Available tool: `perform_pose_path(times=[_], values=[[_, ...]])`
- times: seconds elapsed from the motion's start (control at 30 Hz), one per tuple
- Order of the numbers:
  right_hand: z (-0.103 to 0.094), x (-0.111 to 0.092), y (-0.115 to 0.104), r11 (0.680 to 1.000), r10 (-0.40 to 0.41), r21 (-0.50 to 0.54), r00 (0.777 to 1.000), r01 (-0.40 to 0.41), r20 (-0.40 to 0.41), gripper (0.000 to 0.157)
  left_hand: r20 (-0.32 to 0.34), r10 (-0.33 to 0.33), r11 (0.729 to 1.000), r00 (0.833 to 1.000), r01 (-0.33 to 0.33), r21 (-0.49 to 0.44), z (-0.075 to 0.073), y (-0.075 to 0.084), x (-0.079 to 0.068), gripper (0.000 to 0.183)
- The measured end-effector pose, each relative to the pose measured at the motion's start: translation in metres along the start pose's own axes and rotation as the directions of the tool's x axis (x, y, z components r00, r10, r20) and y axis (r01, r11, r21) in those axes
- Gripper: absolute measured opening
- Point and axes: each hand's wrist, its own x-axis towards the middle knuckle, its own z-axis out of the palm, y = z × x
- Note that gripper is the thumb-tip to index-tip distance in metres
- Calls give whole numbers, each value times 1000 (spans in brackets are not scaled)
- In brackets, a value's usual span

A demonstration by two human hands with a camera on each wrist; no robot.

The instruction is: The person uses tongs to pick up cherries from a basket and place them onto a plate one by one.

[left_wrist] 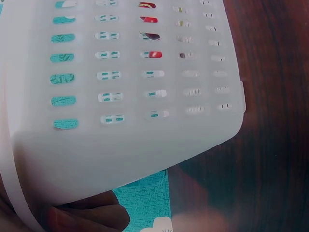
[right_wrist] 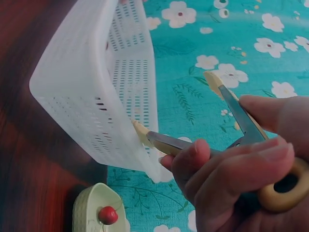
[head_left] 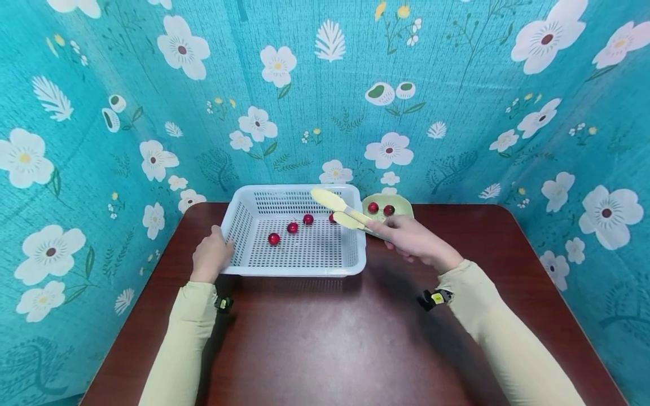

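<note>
My left hand (head_left: 210, 256) grips the left rim of a white perforated plastic basket (head_left: 294, 271); in the left wrist view its curled fingers (left_wrist: 104, 212) show under the rim. Several red cherries (head_left: 274, 239) lie scattered on the basket floor. Over the basket's right side, my right hand (head_left: 408, 239) holds a pair of tongs (head_left: 329, 199) with cream tips and metal arms. The tongs' tips are spread apart with nothing between them. Behind the right hand, a pale green dish (head_left: 406, 206) contains two cherries (head_left: 373, 207), one of them visible in the right wrist view.
The basket and dish stand near the back edge of a dark reddish-brown wooden table (head_left: 304, 344). A turquoise floral cloth (head_left: 304, 113) hangs behind the table and along both sides.
</note>
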Motion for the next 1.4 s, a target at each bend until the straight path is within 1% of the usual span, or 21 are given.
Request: perform_pose_path(times=[0.17,0.4,0.6,0.8,0.87,1.03,1.2,1.4], values=[[7,4,-6,998,39,-48,999,-38,13,60,-5,-5,1000,1000,5,-4,2,0,1,48],[18,17,-12,996,73,-45,997,-72,28,59,4,-14,1000,1000,14,-3,2,0,1,49],[27,33,-18,992,89,-84,996,-89,-5,58,-2,-9,1000,1000,9,-10,1,-1,1,45],[33,45,-25,993,81,-82,997,-81,-10,54,4,-8,1000,1000,8,-3,2,-1,1,45],[36,49,-28,992,95,-83,995,-95,-11,55,4,-10,1000,1000,10,-5,2,-1,1,46],[44,57,-32,982,139,-123,990,-142,-29,51,11,-19,1000,1000,19,-8,2,-1,2,45],[50,68,-35,977,143,-155,989,-146,-32,52,13,-21,1000,1000,22,-9,2,-1,2,46],[55,79,-38,973,160,-162,986,-167,-55,51,6,-21,1000,1000,21,-13,2,-1,2,46]])
